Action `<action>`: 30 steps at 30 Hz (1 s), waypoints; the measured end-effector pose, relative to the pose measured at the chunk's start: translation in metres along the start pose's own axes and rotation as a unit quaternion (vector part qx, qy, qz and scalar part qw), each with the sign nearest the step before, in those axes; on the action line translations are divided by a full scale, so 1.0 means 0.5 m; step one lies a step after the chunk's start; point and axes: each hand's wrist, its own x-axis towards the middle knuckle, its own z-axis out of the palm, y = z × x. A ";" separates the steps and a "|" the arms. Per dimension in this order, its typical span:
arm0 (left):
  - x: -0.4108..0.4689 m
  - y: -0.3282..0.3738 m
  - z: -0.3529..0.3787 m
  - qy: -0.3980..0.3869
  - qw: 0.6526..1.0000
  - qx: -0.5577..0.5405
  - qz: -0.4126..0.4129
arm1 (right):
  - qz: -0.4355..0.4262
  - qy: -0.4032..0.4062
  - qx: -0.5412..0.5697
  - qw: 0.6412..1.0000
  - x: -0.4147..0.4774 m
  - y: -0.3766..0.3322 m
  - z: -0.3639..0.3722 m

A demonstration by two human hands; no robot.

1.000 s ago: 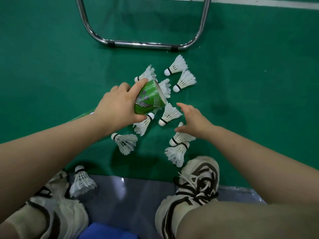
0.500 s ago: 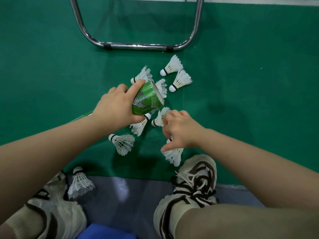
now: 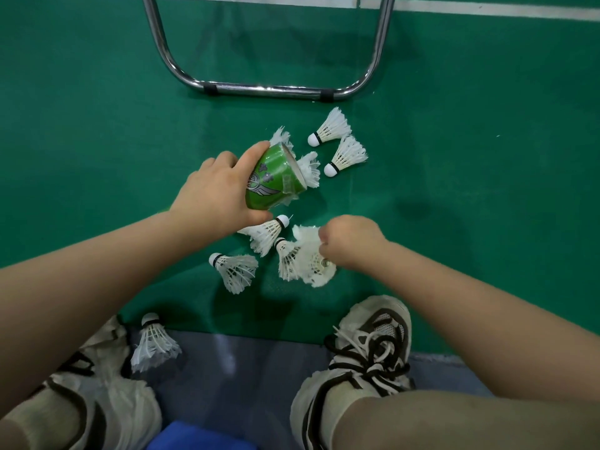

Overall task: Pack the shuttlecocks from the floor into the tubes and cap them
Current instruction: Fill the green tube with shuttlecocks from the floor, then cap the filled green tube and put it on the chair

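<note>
The left hand (image 3: 214,193) clamped its fingers round the green tube (image 3: 274,181). The right hand (image 3: 352,241) pinched a shuttlecock (image 3: 311,258) under curled fingers.

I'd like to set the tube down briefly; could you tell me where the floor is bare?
The green floor is bare left of the left hand and right of the right hand. Shuttlecocks crowd the patch between the hands, chrome frame and shoes.

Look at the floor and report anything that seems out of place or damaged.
One stray shuttlecock lies apart from the main scatter, straddling the edge of the green mat and the grey floor beside the left shoe, easy to overlook. Several other shuttlecocks look ragged, feathers splayed.
</note>
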 end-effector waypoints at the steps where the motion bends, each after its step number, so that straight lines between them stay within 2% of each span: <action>1: 0.000 -0.004 -0.004 0.001 1.000 -0.001 -0.003 | 0.033 0.000 0.058 0.998 0.008 0.010 -0.003; 3: 0.002 -0.010 -0.011 0.003 1.000 0.002 -0.008 | 0.082 0.002 0.141 0.987 0.016 0.026 -0.002; 7: 0.002 -0.023 -0.030 0.018 1.000 0.008 -0.011 | 0.118 0.016 0.217 0.969 0.020 0.030 0.006; 15: -0.004 -0.047 -0.054 0.036 0.999 0.013 -0.022 | 0.144 0.074 0.273 0.948 0.048 -0.018 -0.007; 17: -0.002 -0.047 -0.057 0.036 0.999 0.009 -0.023 | 0.124 0.052 0.367 0.921 0.053 -0.025 -0.011; 19: 0.003 -0.047 -0.059 0.039 0.999 0.002 -0.019 | 0.098 0.004 0.473 0.876 0.052 -0.037 -0.017; 21: 0.011 -0.048 -0.065 0.046 0.999 -0.008 -0.013 | 0.075 -0.025 0.520 0.851 0.055 -0.048 -0.018; 25: 0.031 -0.065 -0.086 0.058 0.998 -0.011 0.001 | 0.068 -0.024 0.490 0.869 0.062 -0.048 -0.031; 30: 0.077 -0.096 -0.133 0.041 0.998 -0.039 -0.009 | 0.073 0.000 0.465 0.883 0.077 -0.033 -0.119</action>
